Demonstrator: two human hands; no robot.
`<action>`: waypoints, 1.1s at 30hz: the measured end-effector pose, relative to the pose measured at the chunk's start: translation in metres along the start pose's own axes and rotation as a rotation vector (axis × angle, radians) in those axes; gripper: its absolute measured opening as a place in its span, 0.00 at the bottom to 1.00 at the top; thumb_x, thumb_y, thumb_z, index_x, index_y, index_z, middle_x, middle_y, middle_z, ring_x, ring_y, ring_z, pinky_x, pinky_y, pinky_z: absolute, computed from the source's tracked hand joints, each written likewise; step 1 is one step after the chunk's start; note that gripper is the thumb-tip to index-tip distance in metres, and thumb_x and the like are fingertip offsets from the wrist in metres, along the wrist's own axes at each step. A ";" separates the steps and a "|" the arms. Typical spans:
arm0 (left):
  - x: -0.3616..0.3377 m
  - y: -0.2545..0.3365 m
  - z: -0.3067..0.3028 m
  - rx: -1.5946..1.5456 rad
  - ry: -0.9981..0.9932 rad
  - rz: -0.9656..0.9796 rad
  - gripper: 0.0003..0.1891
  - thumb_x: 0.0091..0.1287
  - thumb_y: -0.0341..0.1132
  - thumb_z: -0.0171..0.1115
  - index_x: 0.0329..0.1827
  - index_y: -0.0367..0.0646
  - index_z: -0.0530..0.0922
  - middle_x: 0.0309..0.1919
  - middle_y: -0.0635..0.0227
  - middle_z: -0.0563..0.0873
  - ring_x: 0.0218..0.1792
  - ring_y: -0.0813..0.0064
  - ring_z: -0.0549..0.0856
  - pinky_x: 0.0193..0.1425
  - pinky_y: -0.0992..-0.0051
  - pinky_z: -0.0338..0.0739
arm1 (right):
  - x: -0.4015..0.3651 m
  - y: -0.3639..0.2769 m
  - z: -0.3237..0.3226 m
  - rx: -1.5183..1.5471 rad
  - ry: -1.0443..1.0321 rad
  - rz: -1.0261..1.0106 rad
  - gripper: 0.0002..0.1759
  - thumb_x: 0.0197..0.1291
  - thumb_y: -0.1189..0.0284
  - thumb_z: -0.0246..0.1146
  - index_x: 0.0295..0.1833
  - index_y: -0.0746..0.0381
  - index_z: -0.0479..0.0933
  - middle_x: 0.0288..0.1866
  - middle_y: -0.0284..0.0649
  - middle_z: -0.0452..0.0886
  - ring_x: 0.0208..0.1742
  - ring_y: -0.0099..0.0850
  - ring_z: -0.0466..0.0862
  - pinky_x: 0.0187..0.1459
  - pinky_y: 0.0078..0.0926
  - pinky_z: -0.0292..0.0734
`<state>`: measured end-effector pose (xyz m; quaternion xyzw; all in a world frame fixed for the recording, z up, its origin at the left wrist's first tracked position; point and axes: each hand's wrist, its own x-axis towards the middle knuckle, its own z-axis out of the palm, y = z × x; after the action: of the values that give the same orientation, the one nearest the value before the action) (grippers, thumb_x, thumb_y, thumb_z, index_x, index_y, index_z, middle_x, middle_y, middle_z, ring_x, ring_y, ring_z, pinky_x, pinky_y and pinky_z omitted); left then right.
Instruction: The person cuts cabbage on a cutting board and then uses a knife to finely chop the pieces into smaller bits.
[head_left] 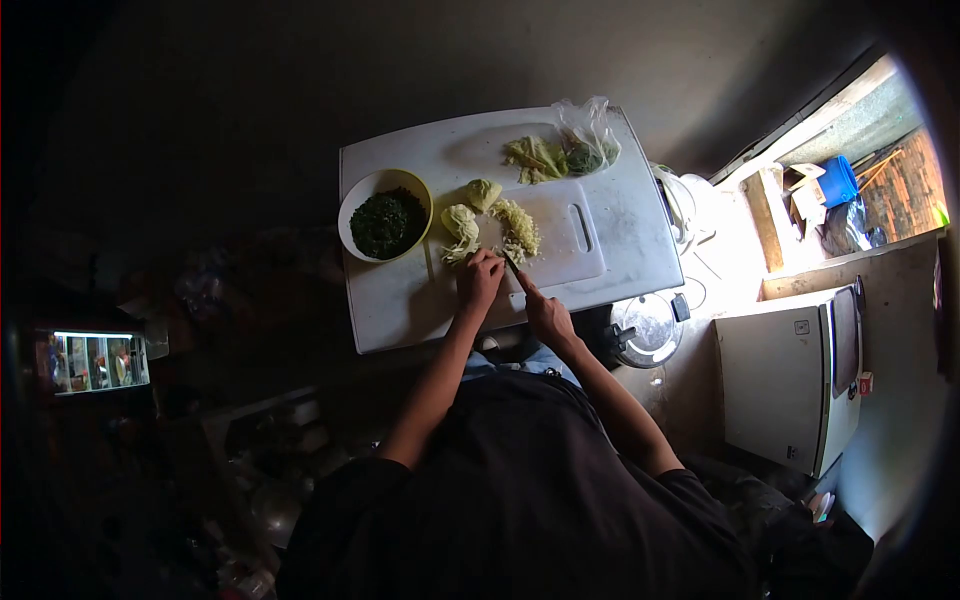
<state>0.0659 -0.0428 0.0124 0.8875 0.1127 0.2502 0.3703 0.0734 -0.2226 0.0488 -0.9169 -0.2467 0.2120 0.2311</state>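
Note:
My right hand (548, 316) grips a knife (513, 264), its dark blade angled over the near left part of a white cutting board (570, 262). Close beside the blade, the bent fingers of my left hand (481, 278) press on a piece of cabbage, mostly hidden beneath them. Just beyond the knife lies a heap of shredded cabbage (520, 232). Two larger cabbage chunks, one farther back (484, 194) and one with loose shreds below it (460, 222), sit at the board's left side.
A bowl (430, 222) of chopped dark greens stands on the left of the white table (395, 315). Cabbage leaves (536, 160) and a clear plastic bag (590, 125) lie at the back. Right of the table are a lidded pot (648, 332) and a white fridge (770, 380).

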 end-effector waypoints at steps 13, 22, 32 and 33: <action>-0.002 0.000 -0.001 0.017 -0.007 -0.014 0.04 0.61 0.31 0.68 0.36 0.42 0.85 0.36 0.67 0.85 0.38 0.60 0.86 0.41 0.65 0.81 | -0.005 0.005 0.006 -0.145 0.047 -0.065 0.41 0.65 0.73 0.52 0.81 0.34 0.49 0.26 0.57 0.82 0.30 0.56 0.85 0.34 0.55 0.78; -0.002 0.005 -0.005 0.015 -0.024 -0.029 0.05 0.62 0.30 0.67 0.38 0.40 0.85 0.36 0.65 0.85 0.40 0.58 0.86 0.43 0.65 0.80 | -0.006 -0.002 -0.011 -0.082 0.024 -0.038 0.39 0.67 0.70 0.51 0.81 0.33 0.50 0.25 0.56 0.81 0.29 0.56 0.85 0.35 0.57 0.78; -0.002 0.007 -0.005 0.032 -0.031 -0.046 0.05 0.62 0.31 0.67 0.37 0.41 0.85 0.37 0.66 0.85 0.40 0.59 0.86 0.43 0.65 0.80 | -0.007 -0.004 -0.007 -0.056 0.017 -0.014 0.37 0.68 0.70 0.48 0.81 0.34 0.51 0.28 0.57 0.83 0.31 0.57 0.85 0.36 0.57 0.78; -0.002 0.008 -0.004 0.037 -0.028 -0.045 0.05 0.62 0.31 0.67 0.37 0.41 0.85 0.37 0.67 0.85 0.40 0.59 0.86 0.43 0.65 0.80 | -0.005 -0.002 -0.005 -0.051 0.016 -0.002 0.37 0.68 0.70 0.48 0.80 0.34 0.51 0.28 0.58 0.82 0.32 0.57 0.85 0.37 0.57 0.78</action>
<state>0.0616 -0.0467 0.0199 0.8948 0.1319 0.2271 0.3610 0.0708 -0.2251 0.0553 -0.9239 -0.2514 0.1979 0.2097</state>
